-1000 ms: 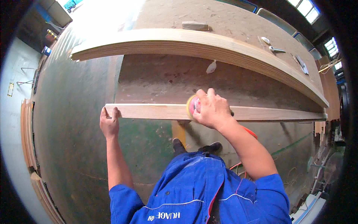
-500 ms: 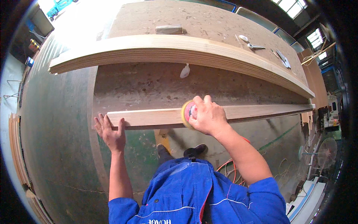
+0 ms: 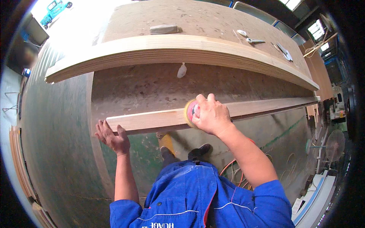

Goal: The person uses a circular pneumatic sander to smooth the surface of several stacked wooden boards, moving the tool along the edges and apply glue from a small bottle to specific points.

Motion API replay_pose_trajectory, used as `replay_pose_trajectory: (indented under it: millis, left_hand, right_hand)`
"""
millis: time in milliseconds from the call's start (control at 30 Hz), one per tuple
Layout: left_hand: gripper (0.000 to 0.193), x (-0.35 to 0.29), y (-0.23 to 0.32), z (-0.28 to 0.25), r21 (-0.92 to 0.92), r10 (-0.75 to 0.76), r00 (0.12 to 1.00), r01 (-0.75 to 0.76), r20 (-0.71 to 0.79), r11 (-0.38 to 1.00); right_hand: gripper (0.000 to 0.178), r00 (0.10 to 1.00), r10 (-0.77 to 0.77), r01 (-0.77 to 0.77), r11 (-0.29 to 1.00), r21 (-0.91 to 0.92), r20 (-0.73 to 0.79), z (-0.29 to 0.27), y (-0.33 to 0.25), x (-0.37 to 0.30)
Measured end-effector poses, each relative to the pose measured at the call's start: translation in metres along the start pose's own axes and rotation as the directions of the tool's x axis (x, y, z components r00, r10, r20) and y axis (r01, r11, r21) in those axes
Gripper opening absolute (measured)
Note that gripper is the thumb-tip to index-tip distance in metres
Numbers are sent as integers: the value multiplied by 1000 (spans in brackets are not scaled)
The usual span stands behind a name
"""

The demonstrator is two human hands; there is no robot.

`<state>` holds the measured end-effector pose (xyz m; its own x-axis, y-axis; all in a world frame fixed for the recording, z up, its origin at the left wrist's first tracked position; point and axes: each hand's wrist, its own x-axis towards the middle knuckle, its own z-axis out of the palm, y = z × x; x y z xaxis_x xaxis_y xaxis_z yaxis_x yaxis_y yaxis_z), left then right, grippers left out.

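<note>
A long pale wooden board (image 3: 152, 120) lies along the near edge of the workbench. My right hand (image 3: 213, 117) is closed round a palm sander (image 3: 191, 112), pink with a yellow rim, which rests on the board near its middle. At the board's left end is my left hand (image 3: 113, 136), its fingers stretched out and its thumb against the near side. Parts of that hand's fingertips are hidden by the board's end. Farther back, a stack of similar long boards (image 3: 178, 53) spans the bench.
On the workbench (image 3: 133, 85) lie a small white bag (image 3: 182, 71), a grey block (image 3: 164, 29), a metal tool (image 3: 255, 40) and a blade-like tool (image 3: 284, 51). An orange cable (image 3: 227, 167) trails on the floor. At right stands a fan (image 3: 334, 145). A blurred person (image 3: 28, 56) is at far left.
My view has tilted slightly, so the board's left end sits lower in it. The sander stays near the board's middle in my right hand. A person has come into view at far left.
</note>
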<state>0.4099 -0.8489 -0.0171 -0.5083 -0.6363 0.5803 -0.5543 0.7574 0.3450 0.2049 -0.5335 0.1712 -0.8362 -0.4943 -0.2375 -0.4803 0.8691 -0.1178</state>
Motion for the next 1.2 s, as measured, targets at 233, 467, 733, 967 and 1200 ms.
replay_pose_trajectory:
  millis: [233,467,733,967,1200]
  left_hand:
    - [67,0,3,0,-7,-8,1000,8,-3,1000]
    - [67,2,5,-3,-6,-6,1000,6,10,1000]
    - [68,12,25,-21,70,-50,994,43,99,997]
    - [67,54,138,-16,-397,251,957,-177,144,901]
    - [72,86,251,53,-447,320,882,-144,347,883]
  right_hand:
    - [54,996,91,-91,996,14,-14,-3,29,-4]
    - [53,988,151,-150,988,25,-43,-1,70,-8]
    - [55,963,259,-257,966,30,-78,-1,141,-13]
    - [50,926,360,-357,933,48,-117,-3,213,-20]
    - [51,886,449,-444,894,62,-119,-11,271,-20]
